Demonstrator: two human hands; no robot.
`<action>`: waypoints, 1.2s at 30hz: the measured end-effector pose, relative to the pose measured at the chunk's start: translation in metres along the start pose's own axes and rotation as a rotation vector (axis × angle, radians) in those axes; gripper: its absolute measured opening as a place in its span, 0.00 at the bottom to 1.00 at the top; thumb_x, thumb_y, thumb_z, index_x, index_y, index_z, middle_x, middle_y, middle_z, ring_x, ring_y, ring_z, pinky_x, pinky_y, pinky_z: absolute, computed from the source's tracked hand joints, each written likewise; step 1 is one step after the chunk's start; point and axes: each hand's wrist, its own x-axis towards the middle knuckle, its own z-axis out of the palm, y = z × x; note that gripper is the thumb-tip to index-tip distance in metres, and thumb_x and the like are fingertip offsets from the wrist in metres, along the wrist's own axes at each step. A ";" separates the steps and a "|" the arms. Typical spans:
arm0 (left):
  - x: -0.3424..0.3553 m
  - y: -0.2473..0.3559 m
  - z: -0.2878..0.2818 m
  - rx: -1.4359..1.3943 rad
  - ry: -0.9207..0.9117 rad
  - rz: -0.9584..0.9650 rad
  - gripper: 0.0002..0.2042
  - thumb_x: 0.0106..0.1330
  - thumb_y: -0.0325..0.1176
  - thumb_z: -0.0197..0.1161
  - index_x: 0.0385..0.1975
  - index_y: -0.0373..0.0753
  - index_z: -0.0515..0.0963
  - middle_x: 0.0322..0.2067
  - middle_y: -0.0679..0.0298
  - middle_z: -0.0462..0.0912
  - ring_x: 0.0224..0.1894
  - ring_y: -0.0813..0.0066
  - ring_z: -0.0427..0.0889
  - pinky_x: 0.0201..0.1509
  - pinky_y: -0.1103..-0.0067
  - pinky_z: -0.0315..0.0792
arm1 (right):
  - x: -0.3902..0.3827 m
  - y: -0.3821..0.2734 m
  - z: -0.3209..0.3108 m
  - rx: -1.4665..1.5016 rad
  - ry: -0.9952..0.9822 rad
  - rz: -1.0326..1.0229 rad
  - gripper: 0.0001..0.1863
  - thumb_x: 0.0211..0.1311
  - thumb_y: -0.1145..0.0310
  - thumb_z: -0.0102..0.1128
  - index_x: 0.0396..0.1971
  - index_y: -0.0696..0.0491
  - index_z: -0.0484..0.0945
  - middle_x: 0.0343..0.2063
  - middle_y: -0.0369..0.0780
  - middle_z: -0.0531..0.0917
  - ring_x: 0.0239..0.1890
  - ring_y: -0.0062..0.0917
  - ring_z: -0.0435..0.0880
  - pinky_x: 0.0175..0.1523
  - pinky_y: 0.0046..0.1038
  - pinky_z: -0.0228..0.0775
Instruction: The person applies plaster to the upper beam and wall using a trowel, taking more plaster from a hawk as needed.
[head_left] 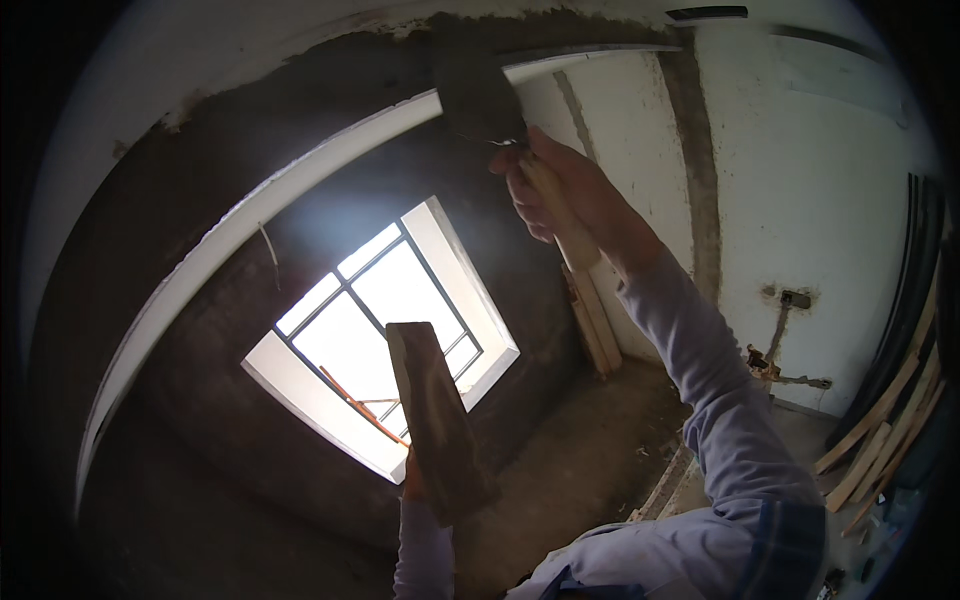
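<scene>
My right hand [575, 195] is raised and wrapped round the pale wooden handle of a trowel [480, 98]. The trowel's dark, broad blade points up at the dark plaster band [375, 70] above a white strip; whether it touches the surface I cannot tell. Lower down, my left hand [413, 478] holds up a long, plaster-stained wooden board [432, 420], tilted in front of the window. Most of that hand's fingers are hidden behind the board.
A window [375, 300] with dark bars lets in bright light. The white strip [290, 185] curves across the dark wall. Boards [592, 325] lean in the corner. Timber strips [890, 440] and dark pipes stand at the right, by a white wall [800, 200] with a cut socket hole.
</scene>
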 end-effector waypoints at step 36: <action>-0.176 -0.047 -0.156 -0.358 0.283 0.026 0.21 0.73 0.45 0.46 0.52 0.35 0.74 0.45 0.55 0.82 0.44 0.59 0.82 0.48 0.66 0.78 | 0.018 -0.015 0.028 -0.306 0.317 0.092 0.27 0.72 0.44 0.38 0.51 0.53 0.70 0.18 0.31 0.70 0.13 0.14 0.67 0.16 0.22 0.65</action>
